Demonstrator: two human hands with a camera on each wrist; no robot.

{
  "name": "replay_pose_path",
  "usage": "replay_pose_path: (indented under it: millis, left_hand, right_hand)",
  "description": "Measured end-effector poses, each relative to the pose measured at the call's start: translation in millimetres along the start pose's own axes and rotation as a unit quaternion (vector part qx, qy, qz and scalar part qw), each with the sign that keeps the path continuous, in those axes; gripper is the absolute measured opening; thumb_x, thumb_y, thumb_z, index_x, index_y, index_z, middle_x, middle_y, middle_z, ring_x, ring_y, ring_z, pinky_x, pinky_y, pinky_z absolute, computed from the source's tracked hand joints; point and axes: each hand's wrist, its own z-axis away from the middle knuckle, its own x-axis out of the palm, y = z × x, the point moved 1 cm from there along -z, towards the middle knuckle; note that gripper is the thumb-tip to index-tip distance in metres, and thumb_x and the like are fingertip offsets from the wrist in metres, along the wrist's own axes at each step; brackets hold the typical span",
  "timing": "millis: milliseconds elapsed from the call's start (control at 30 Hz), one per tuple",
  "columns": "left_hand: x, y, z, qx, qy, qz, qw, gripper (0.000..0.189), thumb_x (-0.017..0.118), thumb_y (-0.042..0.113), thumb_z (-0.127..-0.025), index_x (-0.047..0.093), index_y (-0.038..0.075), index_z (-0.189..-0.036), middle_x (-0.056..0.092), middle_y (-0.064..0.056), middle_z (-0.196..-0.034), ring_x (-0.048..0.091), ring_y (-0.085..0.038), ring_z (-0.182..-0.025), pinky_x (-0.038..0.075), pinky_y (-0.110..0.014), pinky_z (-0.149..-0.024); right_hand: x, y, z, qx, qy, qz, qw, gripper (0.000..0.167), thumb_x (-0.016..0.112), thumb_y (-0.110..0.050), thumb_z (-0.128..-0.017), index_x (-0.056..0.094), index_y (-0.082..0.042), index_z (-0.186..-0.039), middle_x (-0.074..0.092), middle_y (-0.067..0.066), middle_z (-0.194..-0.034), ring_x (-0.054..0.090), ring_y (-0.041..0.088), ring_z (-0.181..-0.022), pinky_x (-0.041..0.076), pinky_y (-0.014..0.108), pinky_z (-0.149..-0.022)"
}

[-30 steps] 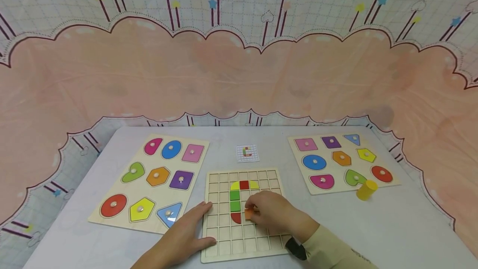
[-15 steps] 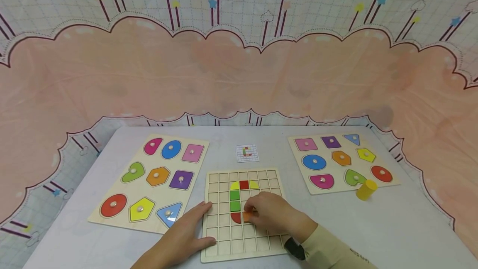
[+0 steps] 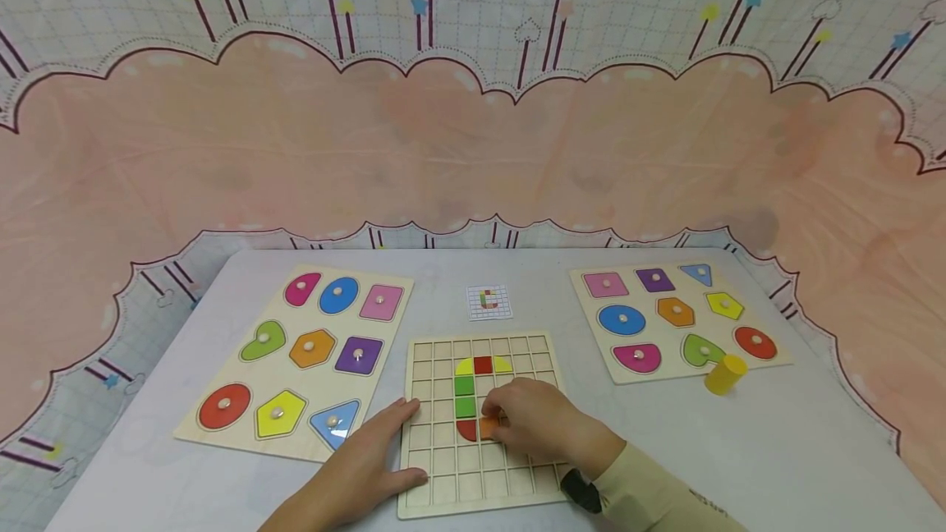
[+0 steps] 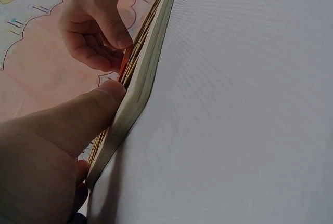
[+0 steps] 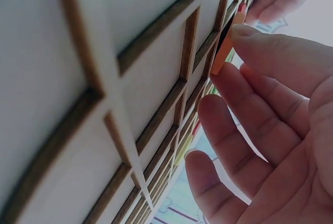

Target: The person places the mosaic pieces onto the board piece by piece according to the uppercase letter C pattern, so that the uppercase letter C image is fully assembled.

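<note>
A wooden grid board (image 3: 432, 495) lies in front of me. Red, yellow and green tiles sit in several of its cells, forming a C-like outline. Between the thumb and fingers of my right hand (image 3: 543, 421) is an orange square tile (image 3: 487, 428), pinched just right of the red quarter-round tile (image 3: 466, 431). In the right wrist view, the orange tile (image 5: 229, 44) is slightly tilted, with a dark gap beside it. My left hand (image 3: 369, 462) rests along the board's left edge, thumb and forefinger spread and fairly straight; its thumb (image 4: 99, 107) presses the rim in the left wrist view.
Behind the board lies a small pattern card (image 3: 489, 303). Knobbed shape puzzles flank it, one at left (image 3: 332, 372) and one at right (image 3: 650, 335). A yellow cylinder (image 3: 726, 375) stands by the right puzzle's near edge. A patterned cloth (image 3: 473, 146) hangs behind the table.
My right hand has shifted the orange tile slightly left, up against the red quarter-round tile, and it now sits lower and flatter. The left hand and the board have stayed put.
</note>
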Motion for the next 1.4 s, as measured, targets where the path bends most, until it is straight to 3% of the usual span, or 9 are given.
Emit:
replay_pose_path:
  millis: [533,833,1033,1233,1400]
  left_hand:
    - [0.6,0.2,-0.4,-0.002,-0.001,0.005,1.0000,0.089,0.087,0.043,-0.076,0.048,0.006,-0.147,0.044,-0.017,-0.152,0.038,-0.039,-0.141,0.034,-0.058,-0.111]
    - [0.3,0.5,-0.4,0.002,0.002,0.001,1.0000,0.089,0.087,0.041,-0.076,0.048,0.005,-0.146,0.044,-0.017,-0.152,0.038,-0.039,-0.141,0.034,-0.057,-0.111]
    - [-0.2,0.8,-0.2,0.003,0.002,0.003,1.0000,0.088,0.087,0.041,-0.076,0.047,0.004,-0.146,0.044,-0.018,-0.152,0.038,-0.039,-0.141,0.033,-0.058,-0.111]
    - [-0.5,0.4,0.1,0.006,0.000,0.005,1.0000,0.089,0.086,0.042,-0.076,0.047,0.003,-0.146,0.043,-0.019,-0.152,0.038,-0.040,-0.141,0.033,-0.058,-0.111]
    - [-0.7,0.4,-0.2,0.002,-0.003,0.006,1.0000,0.089,0.086,0.042,-0.076,0.047,0.004,-0.146,0.044,-0.019,-0.152,0.038,-0.040,-0.140,0.033,-0.059,-0.111]
  right_hand:
    - [-1.0,1.6,-1.1,0.025,-0.006,-0.004,0.9997,0.019,0.079,-0.020,-0.084,0.074,-0.012,-0.101,0.069,-0.008,-0.093,0.061,0.011,-0.087,0.053,0.033,-0.083]
    - [-16.4,8.1,6.2,0.085,0.009,-0.030,0.9959,0.026,0.078,-0.013,-0.085,0.073,-0.010,-0.110,0.071,0.001,-0.105,0.062,0.019,-0.096,0.054,0.043,-0.091]
    - [-20.0,17.2,13.1,0.120,0.025,-0.061,0.9906,0.027,0.078,-0.011,-0.083,0.073,-0.008,-0.109,0.070,0.003,-0.104,0.060,0.020,-0.092,0.053,0.046,-0.089]
    - [-20.5,30.0,26.9,0.144,0.030,-0.056,0.9875,0.029,0.079,-0.011,-0.082,0.072,-0.009,-0.110,0.070,0.002,-0.106,0.062,0.022,-0.096,0.053,0.047,-0.091]
    - [-20.8,39.7,40.7,0.169,0.036,-0.062,0.9829,0.028,0.079,-0.011,-0.080,0.073,-0.010,-0.108,0.069,-0.001,-0.102,0.061,0.018,-0.090,0.054,0.045,-0.087]
